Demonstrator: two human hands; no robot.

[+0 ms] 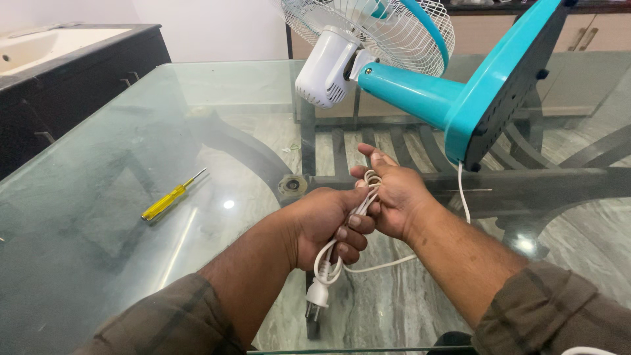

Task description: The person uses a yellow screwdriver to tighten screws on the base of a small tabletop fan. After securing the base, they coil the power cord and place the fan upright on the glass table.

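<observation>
My left hand grips bundled white power cord, plug hanging at 6 o'clock. My right hand pinches coil top. Teal table fan lies at 1 o'clock on glass table; yellow screwdriver at 10. Risk: tugging taut cord may drag fan, loops may slip.

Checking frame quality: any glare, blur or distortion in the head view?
Head view: small glare spot on the glass table near the screwdriver, plus soft reflections; wide-angle bending at the edges; left hand, right hand and cord are sharp; fan cropped at top.
</observation>
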